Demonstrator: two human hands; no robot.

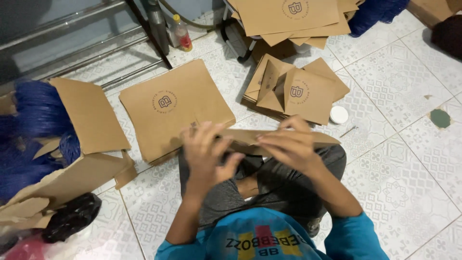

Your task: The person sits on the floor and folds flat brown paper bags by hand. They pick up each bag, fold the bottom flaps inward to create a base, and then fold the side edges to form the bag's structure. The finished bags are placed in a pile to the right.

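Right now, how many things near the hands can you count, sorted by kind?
Folded cardboard piece held in the left hand and right hand: 1
Stacks of flat cardboard sheets on the floor: 2
Assembled cardboard folds: 1 pile
White round lid: 1
Plastic bottle: 1
Total: 6

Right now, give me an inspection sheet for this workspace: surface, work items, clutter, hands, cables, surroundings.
Surface: patterned tile floor; the person sits on it.
Work items: cardboard piece held over the lap; flat sheet stack ahead; folded boxes beyond; more sheets at the top.
Clutter: white lid, thin metal pin, bottle, open carton with blue bundles, black bag.
Hands: left hand and right hand both grip the cardboard piece.
Cables: hose near the bottle.
Surroundings: metal rails at the upper left.
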